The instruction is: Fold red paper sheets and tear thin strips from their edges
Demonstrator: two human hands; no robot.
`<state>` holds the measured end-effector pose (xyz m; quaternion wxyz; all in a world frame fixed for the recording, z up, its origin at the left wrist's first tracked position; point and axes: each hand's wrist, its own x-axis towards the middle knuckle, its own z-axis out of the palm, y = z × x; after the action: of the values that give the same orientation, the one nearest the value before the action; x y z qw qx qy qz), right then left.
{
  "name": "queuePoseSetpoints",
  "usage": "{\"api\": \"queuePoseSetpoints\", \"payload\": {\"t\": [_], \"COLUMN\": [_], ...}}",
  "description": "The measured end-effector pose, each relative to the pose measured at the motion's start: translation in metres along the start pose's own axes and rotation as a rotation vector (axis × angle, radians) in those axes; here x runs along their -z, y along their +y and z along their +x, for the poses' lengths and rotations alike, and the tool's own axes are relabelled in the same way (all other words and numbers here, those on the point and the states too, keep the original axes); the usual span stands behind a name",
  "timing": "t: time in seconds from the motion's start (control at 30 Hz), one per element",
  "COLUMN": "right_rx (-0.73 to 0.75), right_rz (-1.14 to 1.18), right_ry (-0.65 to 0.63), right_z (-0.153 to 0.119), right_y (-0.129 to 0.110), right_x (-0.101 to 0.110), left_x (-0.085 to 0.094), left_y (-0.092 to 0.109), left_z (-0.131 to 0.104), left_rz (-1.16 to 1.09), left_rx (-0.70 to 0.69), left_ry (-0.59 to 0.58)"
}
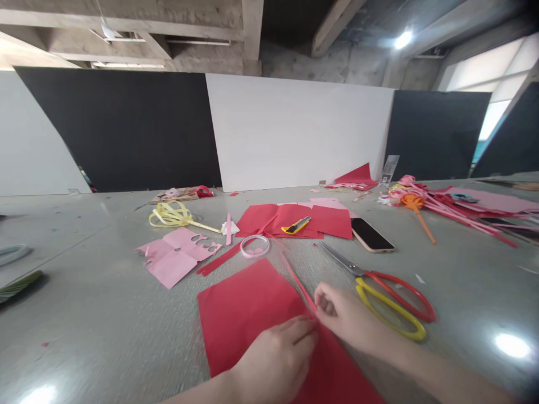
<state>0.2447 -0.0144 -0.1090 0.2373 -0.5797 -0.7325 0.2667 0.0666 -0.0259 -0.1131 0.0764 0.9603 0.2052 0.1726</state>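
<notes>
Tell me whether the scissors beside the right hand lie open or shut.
Shut: the scissors lie on the table, blades together in one line, red and yellow handles side by side.

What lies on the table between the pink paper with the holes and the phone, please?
In the head view, a tape ring lies between the pink paper and the phone, then red sheets bearing a yellow knife.

Two bare forearms — no sleeves, no rings.

red paper sheet (248,308), flat on table
</notes>
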Motion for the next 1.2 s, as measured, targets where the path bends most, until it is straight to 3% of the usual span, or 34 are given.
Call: {"api": "queuePoseSetpoints", "payload": {"t": [0.2, 0.57, 1.2], "right_rx": [0.023, 0.047, 0.005], "right_rz": [0.022, -0.047, -0.099], "right_ry": [-0.053, -0.06, -0.002], "right_z": [-0.003, -0.004, -0.003], "right_y": [0.005, 0.003, -0.006], "right_x": [0.004, 0.004, 0.003], "left_x": [0.0, 0.0, 0.0], "left_y": [-0.001, 0.0, 0.0], "left_z": [0.0, -0.001, 0.0], "left_rz": [-0.029, -0.003, -0.014], "left_rx": [-0.001, 0.017, 0.019], "left_ry": [0.029, -0.024, -0.022]}}
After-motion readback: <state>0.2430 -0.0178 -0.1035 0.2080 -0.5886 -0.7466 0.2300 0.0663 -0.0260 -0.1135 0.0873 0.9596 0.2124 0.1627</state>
